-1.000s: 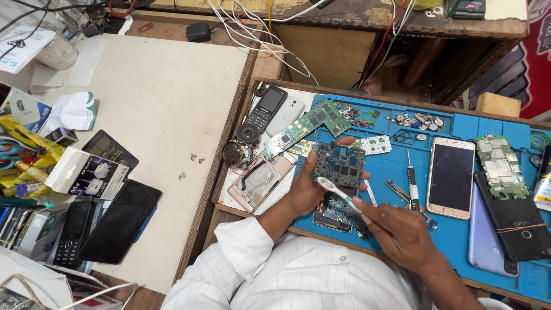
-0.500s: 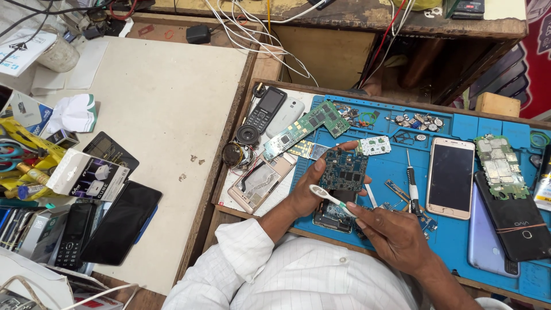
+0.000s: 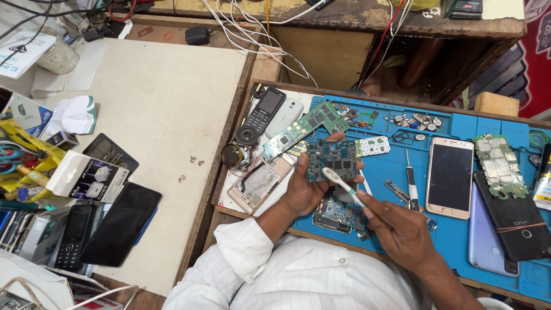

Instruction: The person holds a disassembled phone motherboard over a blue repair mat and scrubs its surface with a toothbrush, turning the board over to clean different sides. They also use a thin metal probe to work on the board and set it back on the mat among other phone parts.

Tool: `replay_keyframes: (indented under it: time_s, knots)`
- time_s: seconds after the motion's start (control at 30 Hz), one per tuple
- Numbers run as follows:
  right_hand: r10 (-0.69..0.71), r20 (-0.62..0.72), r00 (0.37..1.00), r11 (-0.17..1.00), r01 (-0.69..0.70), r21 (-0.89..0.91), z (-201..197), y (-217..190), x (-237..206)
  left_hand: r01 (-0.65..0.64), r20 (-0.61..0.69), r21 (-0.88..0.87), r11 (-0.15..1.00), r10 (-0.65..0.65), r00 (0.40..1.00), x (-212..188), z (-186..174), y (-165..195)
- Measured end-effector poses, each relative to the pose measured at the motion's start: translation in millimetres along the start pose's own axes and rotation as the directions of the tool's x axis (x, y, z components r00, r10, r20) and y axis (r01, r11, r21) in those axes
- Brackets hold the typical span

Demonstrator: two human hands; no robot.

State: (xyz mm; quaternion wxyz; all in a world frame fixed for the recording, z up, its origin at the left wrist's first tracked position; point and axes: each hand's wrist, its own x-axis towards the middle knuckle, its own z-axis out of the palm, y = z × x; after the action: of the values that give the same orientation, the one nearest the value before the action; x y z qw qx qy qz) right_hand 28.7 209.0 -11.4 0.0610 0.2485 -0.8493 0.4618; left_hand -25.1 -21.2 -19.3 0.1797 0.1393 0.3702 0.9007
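The person's left hand (image 3: 302, 189) holds a small dark blue circuit board (image 3: 332, 160) up off the bench, thumb on its near edge and fingertips curled over its far edge, so the face of the board, studded with tiny chips and metal shields, tilts toward the camera. The right hand (image 3: 399, 229) pinches the handle of a white toothbrush (image 3: 342, 183) between thumb and forefinger, the other fingers folded in, and the bristle head rests on the lower left part of the board. Both hands hang above the near left part of the blue work mat (image 3: 402, 172), just over another bare board (image 3: 336, 213) lying by the mat's near edge. The mat fills most of the wooden tray it sits in; its far edge is lined with shallow compartments of screws and small parts. Toward the left edge lie a long green board (image 3: 304, 126), a gold phone shell (image 3: 258, 183) opened up, and a dark keypad phone (image 3: 263, 110) near the far left corner. To the right of the hands lie a screwdriver (image 3: 411, 181), then a white-framed smartphone (image 3: 450, 177) face up, then another stripped board (image 3: 500, 166) and dark phones crowding the right edge. The barest stretch of mat lies between the hands and the smartphone. Left of the tray, the pale benchtop (image 3: 160, 115) is largely open in its middle, with boxes and phones heaped along its left edge.
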Motion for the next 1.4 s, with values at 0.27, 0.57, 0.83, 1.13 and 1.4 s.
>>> replay_keyframes:
  time_s: [0.27, 0.57, 0.83, 1.13, 1.4]
  knots:
    - [0.164, -0.087, 0.983, 0.983, -0.17, -0.071, -8, -5, 6, -0.044, -0.05, -0.067, 0.997, 0.04, 0.998, 1, 0, 0]
    - [0.211, -0.1, 0.972, 0.973, -0.219, -0.071, -11, -3, 7, -0.095, 0.008, 0.097, 0.991, 0.095, 0.995, 1, 1, -3]
    - [0.118, -0.009, 0.993, 0.989, -0.117, 0.096, -6, 3, -2, -0.095, -0.039, 0.087, 0.992, 0.098, 0.994, 1, 2, -7]
    - [0.067, -0.002, 0.998, 0.994, -0.066, 0.092, -6, 8, -5, -0.129, -0.04, 0.133, 0.983, 0.135, 0.99, 2, 5, -2]
    - [-0.013, -0.028, 1.0, 0.995, 0.016, 0.103, -3, 9, -6, -0.109, -0.082, 0.116, 0.987, 0.119, 0.989, 2, -1, -9]
